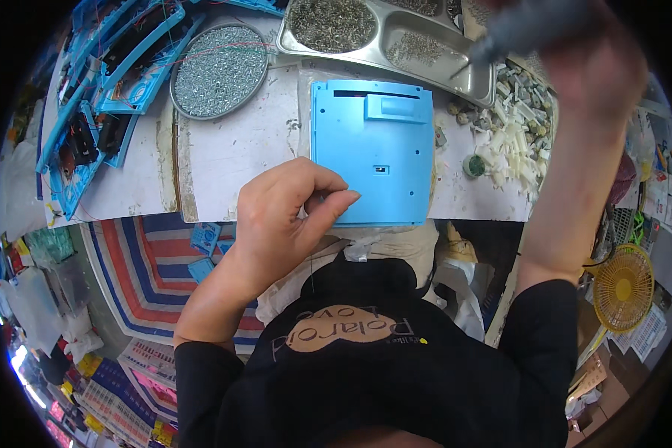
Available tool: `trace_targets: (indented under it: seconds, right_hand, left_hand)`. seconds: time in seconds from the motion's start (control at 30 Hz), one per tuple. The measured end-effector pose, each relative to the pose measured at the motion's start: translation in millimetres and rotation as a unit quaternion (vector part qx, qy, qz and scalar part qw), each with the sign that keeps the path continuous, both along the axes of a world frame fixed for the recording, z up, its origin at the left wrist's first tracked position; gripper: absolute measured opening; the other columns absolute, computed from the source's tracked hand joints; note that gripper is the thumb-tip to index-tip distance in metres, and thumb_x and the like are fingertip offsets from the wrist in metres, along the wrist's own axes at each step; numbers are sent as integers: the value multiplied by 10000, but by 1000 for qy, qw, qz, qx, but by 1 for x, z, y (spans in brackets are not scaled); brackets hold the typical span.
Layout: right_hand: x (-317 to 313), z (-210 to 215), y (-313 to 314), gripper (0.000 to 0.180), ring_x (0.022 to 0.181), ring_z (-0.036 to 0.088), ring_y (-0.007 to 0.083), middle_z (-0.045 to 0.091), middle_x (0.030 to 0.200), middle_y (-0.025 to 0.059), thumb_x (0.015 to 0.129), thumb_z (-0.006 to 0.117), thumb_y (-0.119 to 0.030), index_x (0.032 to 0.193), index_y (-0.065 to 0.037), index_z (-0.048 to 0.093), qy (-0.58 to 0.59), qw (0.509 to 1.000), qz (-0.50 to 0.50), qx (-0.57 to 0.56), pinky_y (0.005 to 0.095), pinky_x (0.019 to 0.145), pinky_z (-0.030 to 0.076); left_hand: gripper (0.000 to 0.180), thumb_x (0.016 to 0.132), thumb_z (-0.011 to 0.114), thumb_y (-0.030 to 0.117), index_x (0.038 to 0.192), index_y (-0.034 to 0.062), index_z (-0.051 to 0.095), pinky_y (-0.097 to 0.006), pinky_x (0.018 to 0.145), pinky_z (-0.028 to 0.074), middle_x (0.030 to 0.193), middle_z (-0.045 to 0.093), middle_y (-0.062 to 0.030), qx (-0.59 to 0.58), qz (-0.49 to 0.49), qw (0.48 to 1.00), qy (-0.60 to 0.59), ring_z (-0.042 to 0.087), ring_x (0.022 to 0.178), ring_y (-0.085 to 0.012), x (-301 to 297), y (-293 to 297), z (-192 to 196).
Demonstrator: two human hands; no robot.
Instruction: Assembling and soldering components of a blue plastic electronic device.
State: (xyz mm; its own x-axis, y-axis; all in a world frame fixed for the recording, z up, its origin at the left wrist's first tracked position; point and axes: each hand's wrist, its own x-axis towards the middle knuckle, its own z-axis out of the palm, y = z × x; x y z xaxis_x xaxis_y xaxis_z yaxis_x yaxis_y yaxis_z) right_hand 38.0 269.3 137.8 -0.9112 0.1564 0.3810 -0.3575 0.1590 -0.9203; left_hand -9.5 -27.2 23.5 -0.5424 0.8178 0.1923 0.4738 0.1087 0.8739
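A flat light-blue plastic casing (351, 142) lies at the table's near edge, with a slot, a raised block and several small holes. My left hand (287, 216) is at its lower left corner, thumb and forefinger pinched together; whatever they hold, if anything, is hidden. At the upper right my right hand (601, 75) is wrapped round a dark electric screwdriver (537, 28), both smeared by motion. The screwdriver's bit points down into the right compartment of a metal tray (467, 88), where small screws (418, 48) lie. Whether the bit touches a screw I cannot tell.
A round dish of silvery screws (220, 71) stands left of the casing. Several blue housings with wires (116, 89) are heaped at the far left. White plastic pieces (515, 134) and a small green round container (473, 166) lie right. A yellow fan (623, 287) stands lower right.
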Motion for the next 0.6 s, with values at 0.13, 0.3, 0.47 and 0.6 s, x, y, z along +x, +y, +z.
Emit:
trace_targets:
  seconds: [0.13, 0.3, 0.47, 0.6]
  right_hand:
    - [55, -53, -28, 377, 747, 526, 142, 574, 912, 82, 978, 552, -294, 1229, -12, 554, 25, 986, 57, -154, 321, 721, 432]
    - [60, -56, -53, 294, 676, 498, 133, 566, 874, 93, 956, 572, -287, 1108, -39, 530, -3, 990, 7, -144, 308, 681, 422]
    - [61, -59, -61, 263, 633, 481, 134, 565, 836, 112, 939, 594, -273, 1060, -53, 516, -50, 992, -30, -109, 314, 648, 425]
    - [70, -46, -51, 284, 669, 486, 125, 555, 858, 82, 952, 597, -310, 1072, -67, 513, -12, 992, -7, -122, 314, 666, 415]
  left_hand:
    - [81, 862, 788, -3, 916, 3, 729, -285, 588, 504, 814, 709, -82, 56, -9, 997, 48, 647, 651, -168, -9, 13, -13]
    - [81, 860, 794, 18, 897, 17, 722, -308, 590, 505, 809, 708, -83, 49, -14, 998, 46, 652, 656, -192, -11, 17, -14]
    - [114, 833, 816, 28, 891, 36, 718, -328, 586, 492, 787, 680, -77, 57, -40, 991, 112, 641, 664, -218, -16, 32, -13]
    - [160, 791, 842, 86, 855, 74, 696, -364, 627, 490, 783, 650, -56, 89, -74, 971, 210, 631, 700, -244, -15, 54, -15]
